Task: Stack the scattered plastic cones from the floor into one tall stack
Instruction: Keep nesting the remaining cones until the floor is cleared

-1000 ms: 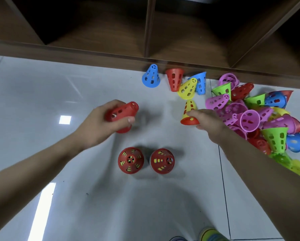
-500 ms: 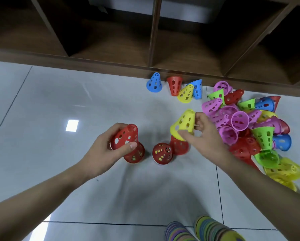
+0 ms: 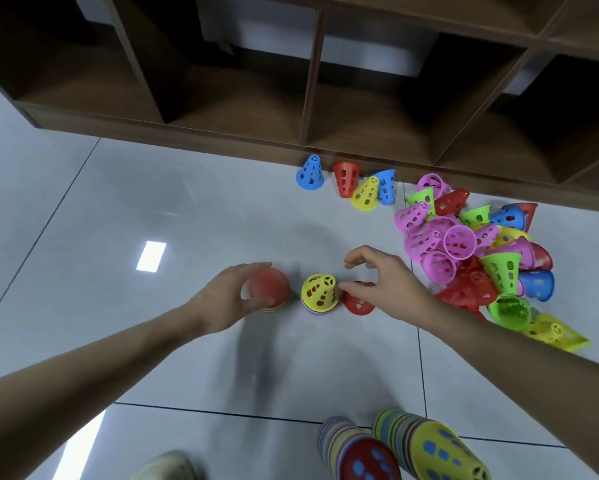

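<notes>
Three short cone stacks stand in a row on the floor's middle. My left hand [image 3: 232, 297] grips a blurred red cone [image 3: 270, 287] sitting on the left stack. A yellow cone [image 3: 320, 292] tops the middle stack. A red cone [image 3: 358, 303] stands to its right, partly under my right hand [image 3: 386, 282]. That hand hovers with loosely spread fingers and holds nothing, its thumb tip just beside the yellow cone. A loose pile of pink, green, red, blue and yellow cones [image 3: 471, 251] lies to the right.
A blue cone [image 3: 310, 173], an upside-down red one [image 3: 346, 178], a yellow one [image 3: 365, 194] and another blue one [image 3: 387, 187] sit by the base of the brown shelf unit [image 3: 305, 109]. Two tall stacks lean in at the bottom edge [image 3: 360, 452], [image 3: 440, 448].
My right hand set the yellow cone onto the middle stack and let go. My left hand lowered the red cone onto the left stack. The camera tilted up.
</notes>
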Action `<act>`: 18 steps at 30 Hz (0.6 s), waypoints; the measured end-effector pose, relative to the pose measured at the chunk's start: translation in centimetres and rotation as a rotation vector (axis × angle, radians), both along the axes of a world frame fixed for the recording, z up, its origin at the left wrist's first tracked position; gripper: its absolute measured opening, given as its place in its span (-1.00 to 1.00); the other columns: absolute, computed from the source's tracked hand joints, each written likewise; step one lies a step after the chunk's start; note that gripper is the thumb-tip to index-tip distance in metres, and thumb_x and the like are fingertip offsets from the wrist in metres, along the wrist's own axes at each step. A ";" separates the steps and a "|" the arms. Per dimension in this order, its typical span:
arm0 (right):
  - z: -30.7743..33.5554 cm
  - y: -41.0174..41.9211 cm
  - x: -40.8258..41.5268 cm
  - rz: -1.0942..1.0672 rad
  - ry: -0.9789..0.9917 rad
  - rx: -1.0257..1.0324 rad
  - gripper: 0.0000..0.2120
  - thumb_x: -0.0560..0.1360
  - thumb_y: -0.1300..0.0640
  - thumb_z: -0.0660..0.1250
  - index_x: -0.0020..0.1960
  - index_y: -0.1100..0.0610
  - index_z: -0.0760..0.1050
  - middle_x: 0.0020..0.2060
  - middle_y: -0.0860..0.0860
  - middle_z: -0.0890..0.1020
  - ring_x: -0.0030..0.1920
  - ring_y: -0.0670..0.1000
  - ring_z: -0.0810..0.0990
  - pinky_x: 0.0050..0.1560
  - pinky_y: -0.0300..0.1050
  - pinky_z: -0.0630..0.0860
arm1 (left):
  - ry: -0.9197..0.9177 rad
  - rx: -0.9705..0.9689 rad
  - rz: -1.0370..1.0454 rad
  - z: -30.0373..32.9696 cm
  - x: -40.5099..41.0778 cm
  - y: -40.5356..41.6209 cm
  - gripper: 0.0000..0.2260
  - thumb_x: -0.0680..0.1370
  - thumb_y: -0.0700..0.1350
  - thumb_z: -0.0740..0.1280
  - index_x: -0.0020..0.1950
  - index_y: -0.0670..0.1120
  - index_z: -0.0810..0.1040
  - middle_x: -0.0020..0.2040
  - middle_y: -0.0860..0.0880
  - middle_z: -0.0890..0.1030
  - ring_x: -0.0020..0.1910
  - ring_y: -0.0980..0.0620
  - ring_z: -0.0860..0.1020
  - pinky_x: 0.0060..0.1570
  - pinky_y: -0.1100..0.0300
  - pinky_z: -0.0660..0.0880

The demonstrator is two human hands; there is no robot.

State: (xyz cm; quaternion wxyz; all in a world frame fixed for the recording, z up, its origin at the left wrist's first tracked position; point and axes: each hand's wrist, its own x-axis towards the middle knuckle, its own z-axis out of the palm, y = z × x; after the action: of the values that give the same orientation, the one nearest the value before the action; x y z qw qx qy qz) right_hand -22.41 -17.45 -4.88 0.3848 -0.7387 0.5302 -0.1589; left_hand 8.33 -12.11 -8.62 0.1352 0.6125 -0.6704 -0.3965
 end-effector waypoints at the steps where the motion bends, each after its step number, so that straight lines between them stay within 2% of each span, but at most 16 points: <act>1: 0.5 -0.3 -0.7 0.039 0.029 -0.001 -0.69 0.40 0.02 0.56 0.07 0.02 0.55 0.00 -0.13 0.64 0.08 -0.19 0.58 0.10 -0.45 0.40 | -0.053 0.003 -0.032 0.2 0.1 -0.2 -0.37 0.52 0.14 0.45 0.54 0.04 0.34 0.45 0.05 0.45 0.42 0.06 0.39 0.34 0.29 0.25; 4: 1.6 -0.9 -3.5 0.127 0.162 -0.009 -0.72 0.42 -0.03 0.53 0.06 -0.01 0.54 -0.02 -0.17 0.63 0.07 -0.20 0.57 0.13 -0.32 0.44 | -0.159 0.053 -0.116 1.5 0.6 -1.2 -0.19 0.40 0.41 0.29 0.56 0.05 0.31 0.49 0.02 0.41 0.47 0.02 0.35 0.43 0.19 0.25; 6: 1.6 -0.7 -5.5 0.153 0.236 -0.010 -0.70 0.44 -0.08 0.48 0.11 -0.04 0.52 0.03 -0.21 0.59 0.10 -0.20 0.55 0.18 -0.19 0.47 | -0.165 0.066 -0.114 2.9 0.7 -2.4 -0.20 0.44 0.48 0.22 0.55 0.06 0.31 0.50 0.04 0.39 0.48 0.04 0.34 0.46 0.14 0.26; 9: -0.3 -0.1 -6.8 0.148 0.314 0.005 -0.54 0.44 -0.12 0.44 0.29 -0.06 0.46 0.19 -0.22 0.50 0.24 -0.16 0.48 0.28 -0.12 0.44 | -0.142 0.022 -0.048 4.8 0.9 -5.9 -0.35 0.52 0.37 0.18 0.49 0.02 0.40 0.44 0.03 0.47 0.38 0.05 0.43 0.33 0.19 0.33; 11: -2.3 0.3 -6.6 0.117 0.278 0.017 -0.45 0.43 -0.08 0.48 0.37 -0.04 0.42 0.25 -0.19 0.46 0.30 -0.12 0.44 0.33 -0.12 0.40 | -0.138 0.009 -0.020 5.4 0.6 -8.9 -0.42 0.55 0.31 0.22 0.47 0.02 0.41 0.41 0.01 0.48 0.29 0.04 0.49 0.24 0.18 0.41; 14: -4.9 0.8 -6.4 0.083 0.205 0.024 -0.43 0.41 -0.01 0.52 0.36 0.01 0.44 0.23 -0.14 0.49 0.28 -0.07 0.47 0.31 -0.12 0.41 | -0.164 -0.010 -0.024 5.0 -1.1 -13.9 -0.50 0.60 0.17 0.31 0.50 0.07 0.35 0.46 0.00 0.42 0.26 0.00 0.51 0.19 0.11 0.51; 18: -6.7 0.8 -6.2 0.020 0.085 0.031 -0.54 0.37 0.03 0.50 0.25 0.00 0.53 0.10 -0.11 0.54 0.14 -0.07 0.54 0.21 -0.09 0.48 | -0.198 -0.116 -0.043 3.3 -4.4 -19.9 -0.46 0.60 0.00 0.37 0.55 0.05 0.30 0.50 -0.03 0.36 0.34 -0.03 0.47 0.21 0.15 0.46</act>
State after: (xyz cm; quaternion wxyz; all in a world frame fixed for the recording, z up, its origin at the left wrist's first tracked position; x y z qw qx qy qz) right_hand -28.65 -16.62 -11.57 0.3748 -0.7441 0.5409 -0.1155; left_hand 3.94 -32.06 -5.36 0.0949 0.6255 -0.7151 -0.2972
